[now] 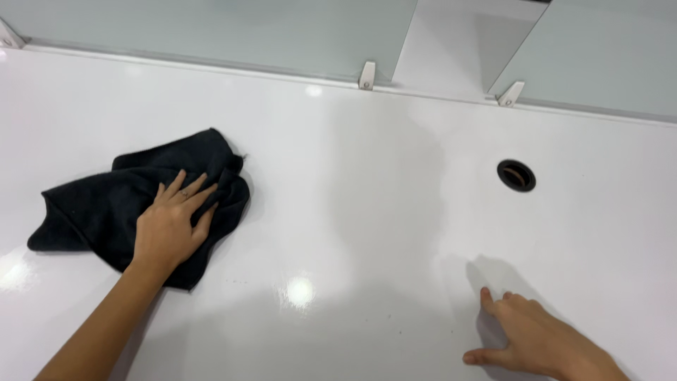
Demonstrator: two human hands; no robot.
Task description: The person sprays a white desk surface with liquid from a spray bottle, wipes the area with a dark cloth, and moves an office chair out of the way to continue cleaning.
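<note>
My left hand [169, 226] lies flat, fingers spread, on a crumpled black cloth [92, 204] that rests on the glossy white desk [352, 197] at the left. The cloth spreads out to the left of and beyond the hand. My right hand [529, 339] rests at the lower right on the bare desk surface, fingers apart, holding nothing.
A round black cable hole [516, 175] sits in the desk at the right. Frosted glass panels [211, 28] stand along the far edge, held by small white brackets [367, 75]. Ceiling light glints off the surface near the front.
</note>
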